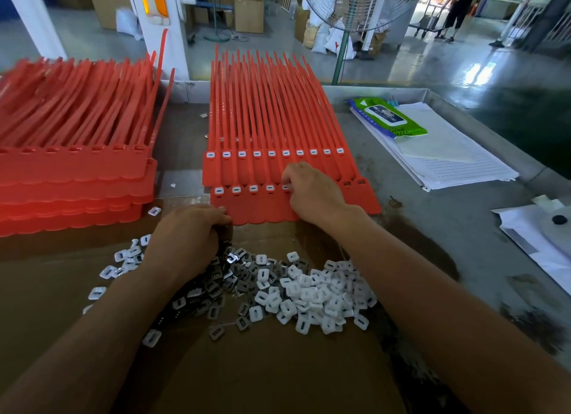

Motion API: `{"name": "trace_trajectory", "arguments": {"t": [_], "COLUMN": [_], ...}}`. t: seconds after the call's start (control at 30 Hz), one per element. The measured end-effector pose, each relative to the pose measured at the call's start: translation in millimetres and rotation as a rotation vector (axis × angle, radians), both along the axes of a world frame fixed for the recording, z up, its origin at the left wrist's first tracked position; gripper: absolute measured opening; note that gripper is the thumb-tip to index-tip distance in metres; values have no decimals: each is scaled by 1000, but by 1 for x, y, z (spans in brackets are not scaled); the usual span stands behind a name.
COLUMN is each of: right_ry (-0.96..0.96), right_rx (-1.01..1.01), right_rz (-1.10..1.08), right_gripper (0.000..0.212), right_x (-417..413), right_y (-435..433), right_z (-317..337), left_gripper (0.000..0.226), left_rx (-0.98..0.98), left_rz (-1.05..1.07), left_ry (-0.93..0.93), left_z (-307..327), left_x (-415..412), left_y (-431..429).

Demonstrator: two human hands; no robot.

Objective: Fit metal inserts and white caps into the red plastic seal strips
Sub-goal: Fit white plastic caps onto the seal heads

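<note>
Caps (309, 293): white heap, near centre.
Inserts (216, 285): dark heap just left of the caps.
Left hand (185, 237): fingers curled over inserts; grip could not be told.
Right hand (312, 194): fingertips bunched on a cap (286, 187) in the fifth head.
Strips (262, 208): two overlapped sheets, centre; long axis ran near-to-far, heads near, tails pointing far.
Stack (71, 172): uncapped strips, left, same heading.

On my feed, a green wipes pack (391, 117) lies on a stack of lined paper (457, 160) at the bench's (448, 228) far right; beyond stand a fan (355, 3) and cardboard boxes (248, 12).
</note>
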State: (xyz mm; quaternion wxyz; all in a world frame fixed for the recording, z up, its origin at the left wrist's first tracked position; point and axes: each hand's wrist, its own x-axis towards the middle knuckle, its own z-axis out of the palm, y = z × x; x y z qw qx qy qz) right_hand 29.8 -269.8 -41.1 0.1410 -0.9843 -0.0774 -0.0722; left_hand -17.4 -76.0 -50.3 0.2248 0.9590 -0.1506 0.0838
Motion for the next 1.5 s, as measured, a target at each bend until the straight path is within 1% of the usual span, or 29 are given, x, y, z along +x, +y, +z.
{"name": "trace_trajectory", "arguments": {"t": [0.13,0.23,0.4,0.5,0.7,0.8,1.0,1.2,1.37,1.5], "right_ry": [-34,-1,174,289,413,426,430,443,448,452], "right_rx": [-41,30,183,196,229,233,185,170,175,214], "right_rz": [70,102,162,185,260,276,294,294,280,282], "right_gripper": [13,8,10,9,7,5,12,10,23,22], "right_x": [-13,-30,-61,-74,-95,-101,-103,-104,-105,-105], "right_y": [-6,-10,-19,-27,-32,-29,-22,-20,-20,-22], "right_z": [10,17,30,35,34,31,24,24,26,26], "left_gripper": [41,40,40,40,42,41,41,40,41,40], "left_rx": [-6,-17,-1,3,20,23,22,37,38,45], "left_rz": [9,30,31,33,39,39,32,33,32,28], "left_ry": [20,26,23,22,36,32,31,28,28,29], "left_z": [0,0,-1,-2,-3,-3,-5,-5,-5,-4], "left_x": [1,1,2,3,3,3,3,3,3,3], "left_y": [-1,-1,-1,0,1,1,3,3,3,2]}}
